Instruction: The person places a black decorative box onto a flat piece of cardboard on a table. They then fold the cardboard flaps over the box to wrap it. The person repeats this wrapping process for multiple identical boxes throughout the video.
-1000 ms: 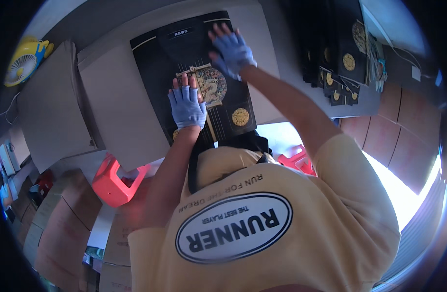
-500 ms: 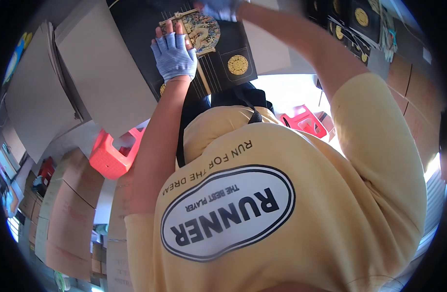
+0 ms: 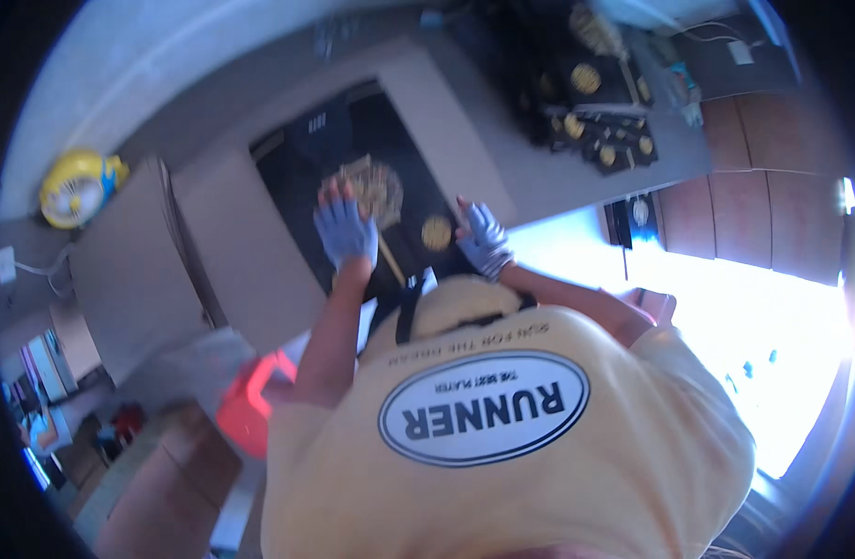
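Observation:
A large black sheet (image 3: pixel 292 177) with gold printing lies on a bigger grey board (image 3: pixel 437 107) in front of me. My left hand (image 3: pixel 346 228), in a fingerless light-blue glove, rests flat on the sheet beside its ornate gold-toned emblem (image 3: pixel 383 191), its fingers stretched out. My right hand (image 3: pixel 486 240), gloved the same way, is by the sheet's right edge, near a round gold medallion (image 3: pixel 436 234). Its fingers look apart with nothing seen in them, though blur softens them. Whether it touches the sheet is unclear.
Grey boards (image 3: pixel 125 270) are stacked at the left, with a yellow fan (image 3: pixel 72 191) behind them. Black-and-gold pieces (image 3: pixel 603 140) lie at the table's far right. A red plastic stool (image 3: pixel 251 405) stands lower left; cardboard boxes (image 3: pixel 744 219) are stacked at right.
My right hand has come down from the sheet's far part to its right edge. My left hand stays on the sheet by the emblem. The view has shifted, showing more of the table.

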`<action>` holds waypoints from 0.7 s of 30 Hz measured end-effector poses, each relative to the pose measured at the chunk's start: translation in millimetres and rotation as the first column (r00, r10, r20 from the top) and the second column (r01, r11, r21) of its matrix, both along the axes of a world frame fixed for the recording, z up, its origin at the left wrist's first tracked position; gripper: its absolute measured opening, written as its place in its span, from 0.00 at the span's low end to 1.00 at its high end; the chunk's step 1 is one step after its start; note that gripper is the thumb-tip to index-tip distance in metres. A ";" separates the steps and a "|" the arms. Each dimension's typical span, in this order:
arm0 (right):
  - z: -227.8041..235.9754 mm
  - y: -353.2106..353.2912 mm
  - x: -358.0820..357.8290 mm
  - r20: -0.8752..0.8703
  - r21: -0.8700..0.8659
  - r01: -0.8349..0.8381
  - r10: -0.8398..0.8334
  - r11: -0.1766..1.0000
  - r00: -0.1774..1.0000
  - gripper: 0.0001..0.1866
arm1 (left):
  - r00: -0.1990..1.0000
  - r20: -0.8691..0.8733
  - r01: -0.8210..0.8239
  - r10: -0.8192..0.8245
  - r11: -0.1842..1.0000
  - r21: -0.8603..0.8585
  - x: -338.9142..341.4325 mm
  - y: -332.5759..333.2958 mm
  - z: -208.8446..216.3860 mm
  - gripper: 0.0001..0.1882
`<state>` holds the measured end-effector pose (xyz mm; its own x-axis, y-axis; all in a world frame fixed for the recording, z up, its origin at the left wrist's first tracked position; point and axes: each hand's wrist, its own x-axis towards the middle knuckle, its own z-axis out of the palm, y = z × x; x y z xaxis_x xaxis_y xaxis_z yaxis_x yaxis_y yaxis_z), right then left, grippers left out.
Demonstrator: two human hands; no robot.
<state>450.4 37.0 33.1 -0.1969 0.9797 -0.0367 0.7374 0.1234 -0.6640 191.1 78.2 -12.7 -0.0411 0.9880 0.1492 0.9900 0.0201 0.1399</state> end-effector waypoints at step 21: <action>191.1 234.6 279.4 -0.479 0.047 0.224 -0.175 0.974 0.860 0.23 | 0.918 0.017 0.336 -0.397 0.797 0.502 295.6 251.7 226.2 0.34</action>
